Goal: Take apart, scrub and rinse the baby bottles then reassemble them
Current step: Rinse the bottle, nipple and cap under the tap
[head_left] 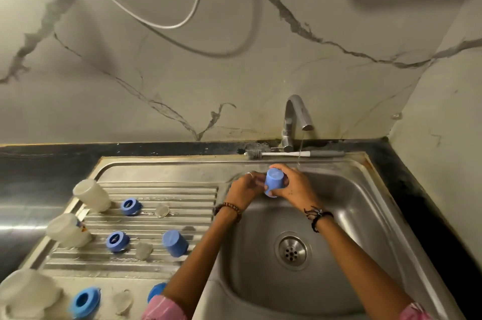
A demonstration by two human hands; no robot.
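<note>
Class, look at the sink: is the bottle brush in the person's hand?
No. The brush lies on the sink's back rim while both hands hold a blue cap.

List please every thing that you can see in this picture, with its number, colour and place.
bottle bodies: three, clear, upside down, drainboard's left edge
collar rings: three, blue, drainboard
teats: three, clear, beside the rings
caps: two, blue, drainboard, one half hidden
held cap: one, blue, over the basin
bottle brush: one, white and grey, sink's back ledge
tap: one, steel, running thinly
sink: one, steel
left hand: touches the held cap
right hand: grips it
</note>
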